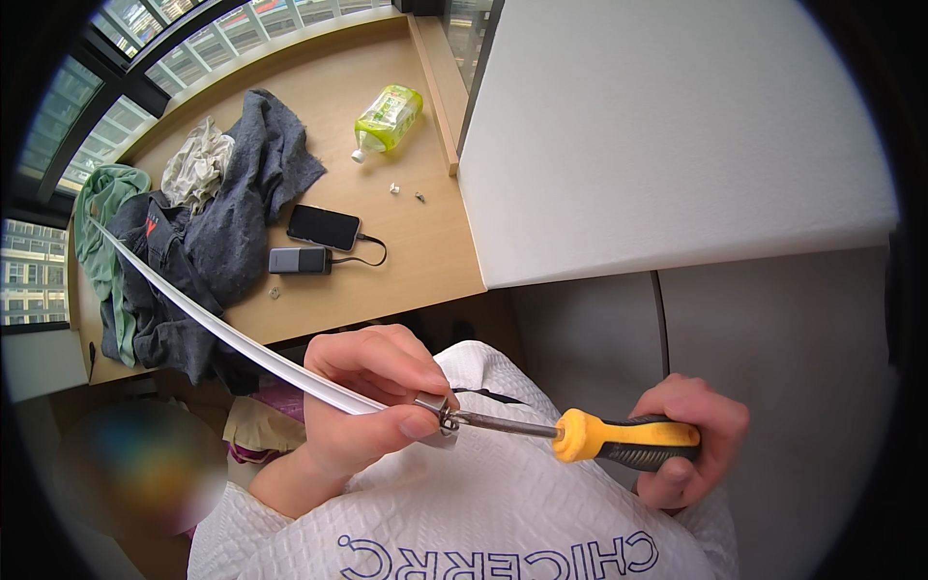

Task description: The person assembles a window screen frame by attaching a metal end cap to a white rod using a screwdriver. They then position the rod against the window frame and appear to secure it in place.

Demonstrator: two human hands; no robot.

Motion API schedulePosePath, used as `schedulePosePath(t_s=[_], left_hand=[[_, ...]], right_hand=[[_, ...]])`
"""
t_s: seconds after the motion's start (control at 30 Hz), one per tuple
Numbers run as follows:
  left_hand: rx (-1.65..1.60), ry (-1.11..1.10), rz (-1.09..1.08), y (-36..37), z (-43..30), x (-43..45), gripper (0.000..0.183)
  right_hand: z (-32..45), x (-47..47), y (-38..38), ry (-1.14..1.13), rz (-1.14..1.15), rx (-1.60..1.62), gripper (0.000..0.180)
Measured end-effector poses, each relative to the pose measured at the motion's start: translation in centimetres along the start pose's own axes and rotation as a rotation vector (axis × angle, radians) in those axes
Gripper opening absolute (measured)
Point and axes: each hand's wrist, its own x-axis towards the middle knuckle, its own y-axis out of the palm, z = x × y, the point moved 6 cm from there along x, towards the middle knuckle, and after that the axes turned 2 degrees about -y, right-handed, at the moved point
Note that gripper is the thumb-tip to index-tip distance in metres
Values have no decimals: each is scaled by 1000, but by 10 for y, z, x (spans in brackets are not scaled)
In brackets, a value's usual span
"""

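Observation:
My left hand [370, 399] pinches a small metal fitting [432, 406] between thumb and fingers, at the end of a long white plastic strip [239, 335]. The strip runs from that hand to the upper left, across the clothes. My right hand [696, 442] is wrapped around the yellow and black handle of a screwdriver [623, 440]. Its steel shaft points left, and the tip meets the fitting at a small metal piece. Exactly how the tip sits there is too small to tell.
On the wooden desk [377, 283] lie heaped clothes [239, 225], a power bank [299, 261] cabled to a phone [324, 227], a green plastic bottle [388, 119] and small bits. A white panel [652, 130] stands at right. A blurred shape is at lower left.

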Motion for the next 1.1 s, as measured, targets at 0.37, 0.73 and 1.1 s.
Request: schedulePosePath(t_s=[0.37,0.73,1.1], left_hand=[[-49,-12,-35,1,3,2,23],[35,-19,-11,-4,2,5,23],[51,-31,57,2,0,10,30]], right_hand=[[-9,3,3,-39,-142,173,61],[-55,-6,31,505,-155,629,46],[-79,-22,66,826,-163,923,42]])
